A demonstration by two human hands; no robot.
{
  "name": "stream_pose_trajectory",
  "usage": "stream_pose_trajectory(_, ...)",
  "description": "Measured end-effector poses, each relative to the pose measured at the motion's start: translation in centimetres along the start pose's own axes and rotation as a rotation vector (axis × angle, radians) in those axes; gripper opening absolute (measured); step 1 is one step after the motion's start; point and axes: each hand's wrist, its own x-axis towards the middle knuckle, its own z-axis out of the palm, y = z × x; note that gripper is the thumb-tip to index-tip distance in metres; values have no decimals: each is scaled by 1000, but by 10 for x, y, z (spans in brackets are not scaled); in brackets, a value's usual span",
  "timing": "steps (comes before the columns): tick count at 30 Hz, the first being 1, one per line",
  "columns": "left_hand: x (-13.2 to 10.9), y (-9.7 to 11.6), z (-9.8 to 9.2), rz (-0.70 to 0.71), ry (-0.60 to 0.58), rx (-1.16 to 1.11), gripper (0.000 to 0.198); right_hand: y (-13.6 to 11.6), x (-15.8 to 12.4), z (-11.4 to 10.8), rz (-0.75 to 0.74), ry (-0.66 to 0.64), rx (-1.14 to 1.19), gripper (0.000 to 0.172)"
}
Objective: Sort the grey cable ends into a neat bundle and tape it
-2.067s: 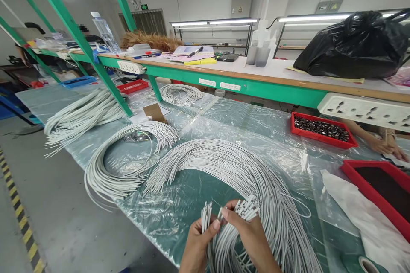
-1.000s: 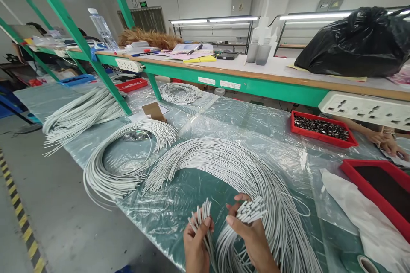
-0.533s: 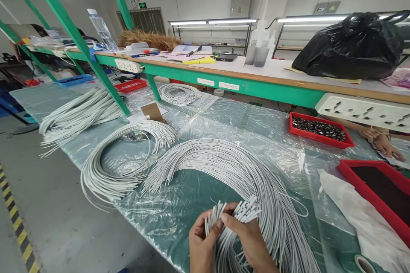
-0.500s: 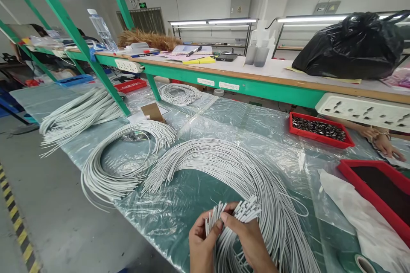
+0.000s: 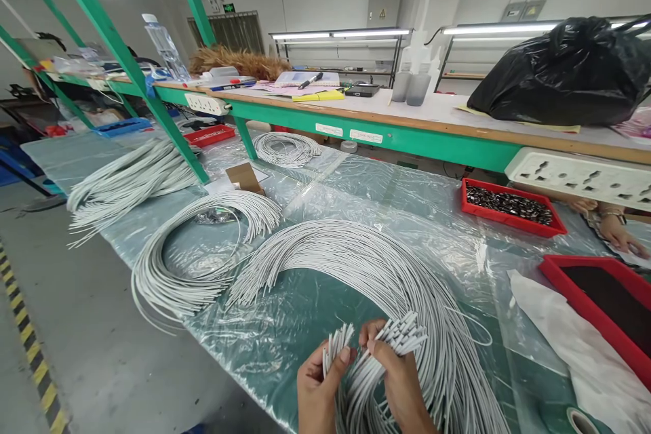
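Observation:
Near the bottom centre, my left hand (image 5: 321,380) is closed round a small bunch of white cable ends (image 5: 338,346). Just to its right, my right hand (image 5: 394,369) grips a larger bunch of white cable ends (image 5: 404,333). A narrow gap separates the two bunches at their tips. Both run down into the big curved bundle of white cables (image 5: 366,251) that arcs over the table. Loose ends of that bundle fan out at its left tip.
More cable coils lie on the film-covered table (image 5: 269,339): one coil (image 5: 157,271) at left, another (image 5: 127,176) behind. Red trays (image 5: 513,207) of small metal parts and dark material stand right, near white cloth (image 5: 584,359). Another person's hands (image 5: 620,230) show at far right.
My hands have moved slightly apart, and the gap between the two bunches of cable ends has widened. The other person's hands have shifted a little.

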Motion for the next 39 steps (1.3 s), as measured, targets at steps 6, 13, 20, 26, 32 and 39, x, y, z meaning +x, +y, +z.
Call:
stream_pose_trajectory(6, -3, 5, 3, 59, -8, 78, 28, -6, -1, 2, 54, -7, -131, 18)
stream_pose_trajectory(13, 0, -3, 0, 39, 6, -39, 27, -7, -8, 15, 90, 51, -167, 20)
stream_pose_trajectory(20, 1, 2, 0, 41, 94, -37, 29, 5, -2, -2, -35, 65, -85, 16)
stream_pose_trajectory(26, 1, 0, 0, 61, 27, 8, 26, -1, -5, 5, 30, 73, -126, 23)
stream_pose_trajectory(32, -1, 1, -2, 41, 4, 30, 26, -5, -8, 18, 106, 56, -169, 26)
stream_pose_trajectory(39, 0, 1, -1, -14, 92, -60, 32, 2, -2, 5, 16, 64, -147, 11)
